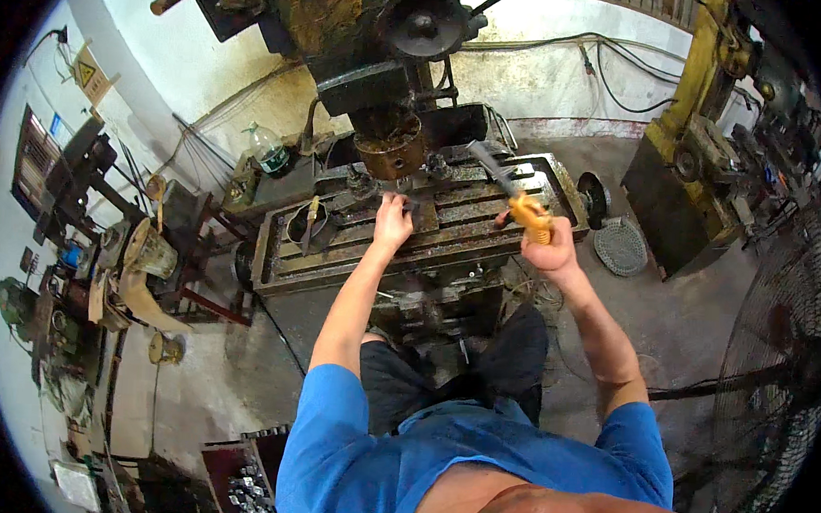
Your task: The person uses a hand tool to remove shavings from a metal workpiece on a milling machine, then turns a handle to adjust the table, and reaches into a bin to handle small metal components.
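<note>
My right hand [548, 249] grasped the yellow gun-shaped tool [530, 213] above the slotted table [464, 210]; my left hand [394, 224], below the spindle [391, 155], had an indeterminable grip.

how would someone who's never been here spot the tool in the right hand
Start at the big dark machine at top centre, then drop to its long slotted table. Over the table's right part, the right hand grips the tool. Its bright orange-yellow body with a slim grey front end sets it apart from the darker metal nearby.
</note>
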Demonstrator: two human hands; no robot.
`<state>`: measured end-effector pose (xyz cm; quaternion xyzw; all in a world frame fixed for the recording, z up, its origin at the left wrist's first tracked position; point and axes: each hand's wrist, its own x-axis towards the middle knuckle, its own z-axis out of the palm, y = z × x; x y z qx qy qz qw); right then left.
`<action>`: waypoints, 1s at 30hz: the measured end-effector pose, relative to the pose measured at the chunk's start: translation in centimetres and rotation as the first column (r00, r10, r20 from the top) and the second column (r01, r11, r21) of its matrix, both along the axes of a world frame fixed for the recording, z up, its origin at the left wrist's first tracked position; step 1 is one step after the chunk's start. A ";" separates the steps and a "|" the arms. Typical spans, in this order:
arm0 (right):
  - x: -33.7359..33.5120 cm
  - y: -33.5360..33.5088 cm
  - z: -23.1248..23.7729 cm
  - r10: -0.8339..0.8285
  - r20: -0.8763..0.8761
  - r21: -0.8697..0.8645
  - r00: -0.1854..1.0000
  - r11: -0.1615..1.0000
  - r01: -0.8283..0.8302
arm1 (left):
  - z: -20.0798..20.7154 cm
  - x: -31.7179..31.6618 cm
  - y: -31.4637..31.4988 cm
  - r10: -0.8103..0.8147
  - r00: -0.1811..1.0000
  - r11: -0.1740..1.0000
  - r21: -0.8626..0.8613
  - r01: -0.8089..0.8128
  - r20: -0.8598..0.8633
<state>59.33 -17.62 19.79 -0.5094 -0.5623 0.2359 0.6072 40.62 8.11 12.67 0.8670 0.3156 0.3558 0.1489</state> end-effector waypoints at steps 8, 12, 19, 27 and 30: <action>-1.6 4.4 -11.8 -0.021 -0.274 -0.256 0.962 0.965 -0.051 | 0.5 -2.6 0.1 0.021 0.971 1.000 0.014 -0.018 -0.236; -2.4 3.9 -12.1 -0.233 0.343 -0.534 0.910 0.748 0.393 | 0.7 -3.9 0.2 0.045 0.957 0.989 0.150 -0.001 -0.287; -2.7 2.1 -10.8 -0.217 0.418 -0.583 0.882 0.681 0.444 | 0.9 -1.8 1.0 0.075 0.956 0.989 0.142 -0.036 -0.282; -1.6 -0.5 -7.2 -0.184 0.321 -0.467 0.929 0.823 0.324 | -1.1 1.6 3.9 0.083 0.971 0.986 0.158 -0.048 -0.225; -0.5 -0.9 -4.3 -0.184 0.302 -0.406 0.936 0.863 0.301 | -0.8 1.8 3.2 0.126 0.979 0.984 0.149 -0.102 -0.159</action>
